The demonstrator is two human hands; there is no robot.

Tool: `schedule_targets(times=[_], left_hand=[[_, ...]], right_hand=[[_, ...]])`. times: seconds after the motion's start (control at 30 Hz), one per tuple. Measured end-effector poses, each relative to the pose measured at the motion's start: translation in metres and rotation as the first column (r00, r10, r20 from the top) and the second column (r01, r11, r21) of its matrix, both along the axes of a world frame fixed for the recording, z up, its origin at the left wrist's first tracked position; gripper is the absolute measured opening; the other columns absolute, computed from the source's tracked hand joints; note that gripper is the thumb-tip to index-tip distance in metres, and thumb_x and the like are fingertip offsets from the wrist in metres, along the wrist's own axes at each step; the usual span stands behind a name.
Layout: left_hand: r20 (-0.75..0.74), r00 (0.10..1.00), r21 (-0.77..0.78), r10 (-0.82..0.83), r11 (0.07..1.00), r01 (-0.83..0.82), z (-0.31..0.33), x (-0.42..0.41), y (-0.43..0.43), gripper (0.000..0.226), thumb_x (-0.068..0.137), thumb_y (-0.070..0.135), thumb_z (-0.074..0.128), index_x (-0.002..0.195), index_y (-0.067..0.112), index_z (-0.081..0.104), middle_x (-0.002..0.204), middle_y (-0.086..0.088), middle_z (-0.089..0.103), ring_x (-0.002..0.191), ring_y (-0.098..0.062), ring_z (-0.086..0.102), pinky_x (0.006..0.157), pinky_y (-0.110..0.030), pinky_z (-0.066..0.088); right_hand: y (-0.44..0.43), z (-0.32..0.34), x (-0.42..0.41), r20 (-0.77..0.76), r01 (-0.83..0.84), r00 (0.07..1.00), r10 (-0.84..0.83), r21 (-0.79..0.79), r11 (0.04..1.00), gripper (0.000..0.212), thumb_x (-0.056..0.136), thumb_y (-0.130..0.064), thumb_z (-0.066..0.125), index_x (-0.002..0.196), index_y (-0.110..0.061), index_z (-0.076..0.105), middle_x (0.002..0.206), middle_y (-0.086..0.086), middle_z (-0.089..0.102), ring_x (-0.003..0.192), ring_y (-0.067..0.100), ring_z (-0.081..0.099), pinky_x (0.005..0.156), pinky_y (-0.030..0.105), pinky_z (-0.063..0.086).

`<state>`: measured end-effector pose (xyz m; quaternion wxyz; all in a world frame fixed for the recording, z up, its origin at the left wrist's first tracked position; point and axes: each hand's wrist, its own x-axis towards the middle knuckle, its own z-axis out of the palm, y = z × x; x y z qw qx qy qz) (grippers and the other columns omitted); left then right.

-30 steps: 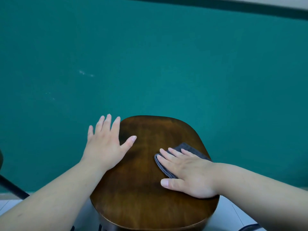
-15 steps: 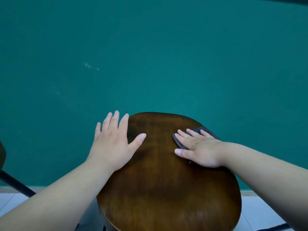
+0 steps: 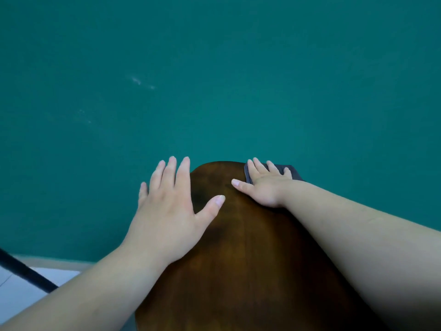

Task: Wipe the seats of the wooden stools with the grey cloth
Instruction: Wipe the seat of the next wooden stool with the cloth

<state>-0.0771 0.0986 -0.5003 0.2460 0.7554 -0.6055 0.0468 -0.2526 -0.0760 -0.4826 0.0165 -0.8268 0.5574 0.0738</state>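
Head view: one wooden stool seat (image 3: pixel 250 247), dark brown and glossy, fills the lower centre of the frame and runs out of view at the bottom. The left hand (image 3: pixel 167 211) lies flat at the seat's far left edge. Its fingers are straight and spread and reach past that edge, its thumb is laid on the wood, and it holds nothing. The right hand (image 3: pixel 262 187) lies palm down at the seat's far right corner, fingers straight and slightly splayed, pressing on the grey cloth (image 3: pixel 294 173) without curling round it. The cloth sits folded under that hand at the same corner, with one dark edge showing left of the fingers and another part showing beyond and right of them. Whether it overhangs the seat cannot be told. Behind the seat stands a teal wall (image 3: pixel 214 80) with faint pale marks. Left of the seat, low down, a black bar (image 3: pixel 26 273) slants across pale floor (image 3: pixel 19 290).
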Motion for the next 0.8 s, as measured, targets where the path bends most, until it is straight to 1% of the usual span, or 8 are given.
schedule_targets(times=[0.2, 0.43, 0.57, 0.67, 0.73, 0.8], left_hand=[[-0.028, 1.000, -0.022, -0.002, 1.000, 0.002, -0.002, 0.001, -0.002, 0.102, 0.074, 0.086, 0.000, 0.155, 0.025, -0.008, 0.167, 0.000, 0.000, 0.153, -0.019, -0.007, 0.123, -0.053, 0.013], [-0.150, 0.988, -0.082, -0.020, 0.997, 0.008, -0.002, 0.004, 0.002, 0.104, 0.073, 0.085, 0.004, 0.158, 0.024, -0.006, 0.168, 0.002, 0.000, 0.153, -0.015, -0.008, 0.124, -0.050, 0.011], [-0.197, 0.979, -0.105, -0.049, 0.994, 0.029, 0.000, 0.006, 0.003, 0.102, 0.075, 0.083, 0.005, 0.159, 0.025, -0.002, 0.167, 0.004, 0.004, 0.153, -0.012, -0.007, 0.124, -0.050, 0.010], [-0.290, 0.954, -0.168, -0.076, 0.985, 0.027, 0.001, 0.010, 0.003, 0.098, 0.078, 0.079, 0.007, 0.159, 0.024, 0.005, 0.167, 0.004, 0.009, 0.152, -0.011, -0.004, 0.124, -0.047, 0.010], [-0.359, 0.929, -0.215, -0.092, 0.976, 0.013, 0.002, 0.011, 0.006, 0.097, 0.079, 0.078, 0.008, 0.159, 0.023, 0.010, 0.167, 0.004, 0.013, 0.152, -0.010, -0.002, 0.124, -0.044, 0.009], [-0.393, 0.914, -0.229, -0.103, 0.973, 0.011, 0.005, 0.010, 0.008, 0.097, 0.078, 0.078, 0.009, 0.159, 0.023, 0.011, 0.166, 0.005, 0.014, 0.152, -0.010, -0.001, 0.124, -0.040, 0.007]], right_hand=[[-0.009, -0.001, 0.045, 0.052, -0.013, 0.999, 0.013, -0.005, 1.000, 0.098, 0.083, -0.088, 0.011, 0.160, -0.029, -0.003, 0.168, -0.007, -0.007, 0.155, 0.028, -0.006, 0.120, 0.064, -0.003], [0.010, -0.002, 0.094, 0.079, -0.146, 0.986, 0.144, 0.028, 0.989, 0.095, 0.088, -0.083, 0.016, 0.160, -0.026, -0.004, 0.167, -0.008, -0.012, 0.153, 0.027, -0.016, 0.118, 0.064, -0.008], [0.029, 0.000, 0.108, 0.066, -0.288, 0.957, 0.284, 0.073, 0.955, 0.086, 0.093, -0.074, 0.022, 0.160, -0.028, -0.005, 0.167, -0.009, -0.012, 0.152, 0.026, -0.020, 0.119, 0.061, -0.010], [0.045, 0.001, 0.108, 0.064, -0.412, 0.911, 0.408, 0.099, 0.906, 0.077, 0.097, -0.064, 0.027, 0.161, -0.029, 0.002, 0.168, -0.006, -0.008, 0.152, 0.027, -0.020, 0.119, 0.061, -0.010], [0.057, 0.004, 0.102, 0.092, -0.450, 0.892, 0.442, 0.096, 0.888, 0.068, 0.101, -0.059, 0.025, 0.160, -0.031, 0.009, 0.169, -0.006, -0.004, 0.153, 0.025, -0.016, 0.120, 0.060, -0.008], [0.068, 0.007, 0.094, 0.148, -0.484, 0.872, 0.467, 0.112, 0.868, 0.063, 0.102, -0.058, 0.021, 0.160, -0.034, 0.013, 0.168, -0.008, -0.001, 0.154, 0.020, -0.012, 0.122, 0.056, -0.008]])
